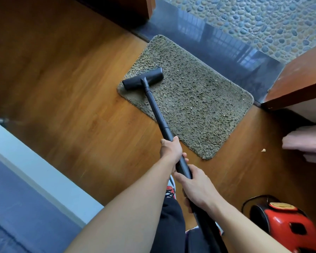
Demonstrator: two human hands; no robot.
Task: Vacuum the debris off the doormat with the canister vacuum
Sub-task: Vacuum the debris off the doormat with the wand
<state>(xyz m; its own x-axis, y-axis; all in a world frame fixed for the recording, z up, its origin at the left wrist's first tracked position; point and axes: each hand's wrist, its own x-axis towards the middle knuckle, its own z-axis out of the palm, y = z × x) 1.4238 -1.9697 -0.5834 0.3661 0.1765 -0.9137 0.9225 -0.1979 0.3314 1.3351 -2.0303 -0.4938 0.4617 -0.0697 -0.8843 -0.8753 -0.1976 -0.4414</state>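
The right hand (197,187) is gripping the black wand (159,114) nearest the body, and the left hand (171,148) is clasping it just further along. The floor head (142,79) is resting on the left end of the shaggy doormat (199,106), which is lying on the wooden floor (62,88) against a dark threshold (226,52). The red canister vacuum (285,227) is sitting at lower right, with a pale crumb (263,150) lying on the floor near the mat.

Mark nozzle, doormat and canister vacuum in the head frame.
nozzle (153,76), head view, top of the black head beside the wand joint.
doormat (195,106), head view, bare pile near the middle.
canister vacuum (277,225), head view, red shell.
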